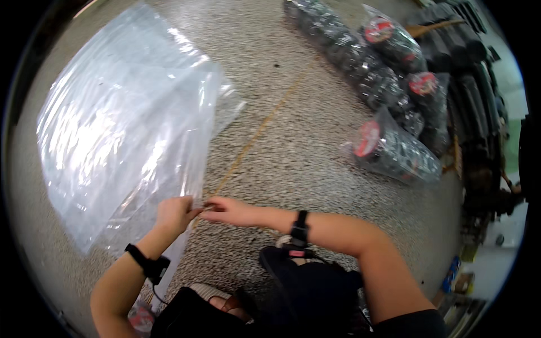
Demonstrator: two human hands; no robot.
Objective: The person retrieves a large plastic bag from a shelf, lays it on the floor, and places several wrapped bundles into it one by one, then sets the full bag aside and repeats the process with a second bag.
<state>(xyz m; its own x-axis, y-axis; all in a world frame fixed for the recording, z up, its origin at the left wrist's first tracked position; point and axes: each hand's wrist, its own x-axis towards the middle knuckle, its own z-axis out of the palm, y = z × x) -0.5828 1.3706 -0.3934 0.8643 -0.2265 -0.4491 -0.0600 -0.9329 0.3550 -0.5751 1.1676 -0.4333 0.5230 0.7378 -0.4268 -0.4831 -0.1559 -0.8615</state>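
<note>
A pile of large clear plastic bags or sheets (135, 118) lies flat on the floor at the left, shiny with reflections. At its lower right edge, my left hand (176, 214) pinches the edge of the clear plastic. My right hand (232, 212) meets it there, thumb and fingers closed together on the same edge, close to the left fingertips. The exact fold or corner between the fingers is too small to make out. Each wrist wears a black strap; the left one carries a small black box.
Filled clear bags with red round labels, one of them a near bag (403, 155), lie at the right beside a long wrapped bundle (349, 56). Dark stacked goods (473, 90) stand behind them. A yellowish line (262, 128) crosses the speckled floor. My sandalled foot (217, 298) is below.
</note>
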